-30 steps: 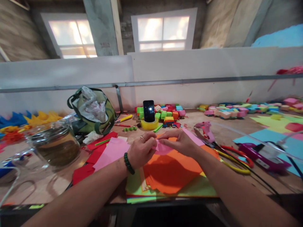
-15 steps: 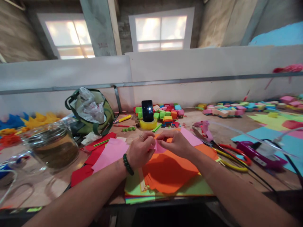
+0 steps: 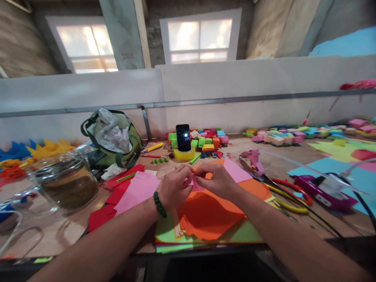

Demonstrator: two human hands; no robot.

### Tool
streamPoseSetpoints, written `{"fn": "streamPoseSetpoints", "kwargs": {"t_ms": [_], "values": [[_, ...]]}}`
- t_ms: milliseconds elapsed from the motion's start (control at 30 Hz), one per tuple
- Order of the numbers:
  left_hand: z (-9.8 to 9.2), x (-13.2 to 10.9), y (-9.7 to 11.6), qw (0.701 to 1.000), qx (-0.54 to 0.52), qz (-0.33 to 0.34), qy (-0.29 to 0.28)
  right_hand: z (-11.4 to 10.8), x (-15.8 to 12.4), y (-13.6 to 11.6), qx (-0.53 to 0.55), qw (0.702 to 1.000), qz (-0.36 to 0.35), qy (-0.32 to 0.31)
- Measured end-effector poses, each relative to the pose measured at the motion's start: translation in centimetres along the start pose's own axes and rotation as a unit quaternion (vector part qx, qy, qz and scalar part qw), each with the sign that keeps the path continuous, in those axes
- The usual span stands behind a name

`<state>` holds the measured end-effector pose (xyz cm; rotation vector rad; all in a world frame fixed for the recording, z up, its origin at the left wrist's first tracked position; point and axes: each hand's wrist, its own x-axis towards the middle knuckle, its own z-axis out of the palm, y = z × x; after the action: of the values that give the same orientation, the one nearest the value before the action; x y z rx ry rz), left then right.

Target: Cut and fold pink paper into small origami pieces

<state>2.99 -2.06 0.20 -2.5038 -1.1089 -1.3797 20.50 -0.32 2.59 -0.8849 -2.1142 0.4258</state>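
Both my hands meet over the middle of the bench, pinching a small piece of pink paper (image 3: 197, 185) between them. My left hand (image 3: 177, 188), with a ring and a green bead bracelet (image 3: 159, 204), has its fingers curled on the paper's left side. From the right, my right hand (image 3: 216, 179) grips it between thumb and fingertips. Most of the paper is hidden by the fingers. Below lie orange sheets (image 3: 210, 215) on top of yellow-green paper (image 3: 167, 229). Larger pink sheets (image 3: 138, 190) lie to the left, partly over red paper (image 3: 100, 218).
A phone (image 3: 183, 138) stands in a yellow tape roll (image 3: 184, 154), near small folded paper blocks (image 3: 208, 141). At right are a pink glue gun (image 3: 256, 161), scissors (image 3: 289, 204) and a purple power strip (image 3: 324, 192). A glass jar (image 3: 66, 182) and a green bag (image 3: 129, 137) stand left.
My hands stay almost in place on the pink paper. The left hand has shifted very slightly right, and its fingers are a little closer to the right hand's.
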Motion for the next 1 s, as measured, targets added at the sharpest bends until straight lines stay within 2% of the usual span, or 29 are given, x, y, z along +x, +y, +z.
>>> {"fn": "streamPoseSetpoints", "kwargs": {"t_ms": [167, 267, 367, 467, 567, 633, 733, 800, 900, 1000], "values": [[0.2, 0.0, -0.6, 1.0, 0.012, -0.014, 0.002, 0.3, -0.1, 0.2, 0.013, 1.0, -0.014, -0.011], [0.3, 0.1, -0.7, 0.999, 0.032, -0.033, 0.0, 0.4, -0.1, 0.3, 0.025, 1.0, -0.001, 0.003], [0.4, 0.1, -0.6, 0.998, 0.048, -0.033, 0.002, 0.5, -0.2, 0.1, 0.005, 1.0, 0.007, 0.025], [0.6, 0.0, -0.5, 0.999, 0.031, -0.027, -0.019, 0.7, -0.4, -0.4, -0.029, 0.999, -0.016, 0.02], [0.9, 0.0, -0.5, 0.998, 0.002, -0.057, -0.035, 0.8, -0.6, -0.8, -0.05, 0.998, -0.032, 0.025], [1.0, 0.1, -0.5, 0.995, -0.025, -0.095, -0.019, 0.8, -0.6, -0.7, -0.028, 0.998, -0.041, 0.037], [1.0, 0.4, -0.6, 0.983, -0.095, -0.156, 0.027, 0.5, -0.6, -0.5, 0.053, 0.995, -0.069, 0.049], [1.0, 0.6, -0.7, 0.972, -0.132, -0.189, 0.05, 0.3, -0.5, -0.5, 0.07, 0.991, -0.095, 0.06], [1.1, 0.8, -1.1, 0.965, -0.149, -0.21, 0.053, 0.0, -0.4, -0.6, 0.015, 0.984, -0.156, 0.085], [1.3, 0.8, -1.6, 0.964, -0.172, -0.199, 0.035, -0.2, -0.4, -0.8, -0.062, 0.973, -0.203, 0.094]]}}
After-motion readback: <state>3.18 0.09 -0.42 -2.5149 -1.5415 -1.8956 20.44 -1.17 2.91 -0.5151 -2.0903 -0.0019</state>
